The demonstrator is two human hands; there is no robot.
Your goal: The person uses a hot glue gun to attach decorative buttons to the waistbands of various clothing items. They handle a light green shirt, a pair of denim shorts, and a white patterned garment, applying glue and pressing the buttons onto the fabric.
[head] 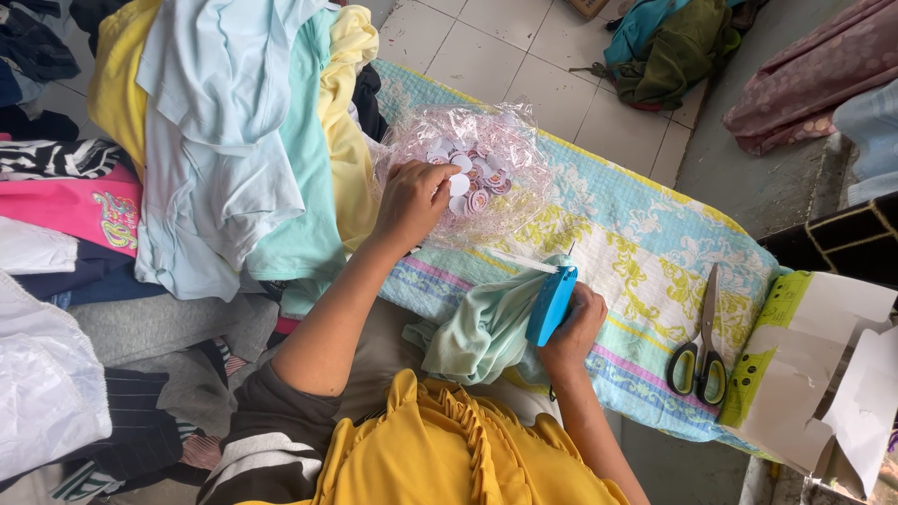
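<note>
Left hand (409, 198) is reaching into the crinkled clear plastic bag (486, 140) of small round paper tags (472, 178) on the quilt-covered bench (645, 252), fingers pinching tags, while right hand (572, 327) is gripping the blue plastic tagging gun (550, 304) against a pale green garment (477, 332), near green-handled scissors (702, 351).

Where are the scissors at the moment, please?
In the head view, the scissors lie on the patterned cloth at right, between the right hand and the paper bag.

Soft even daylight, faint shadows, seemingly sharp
</note>
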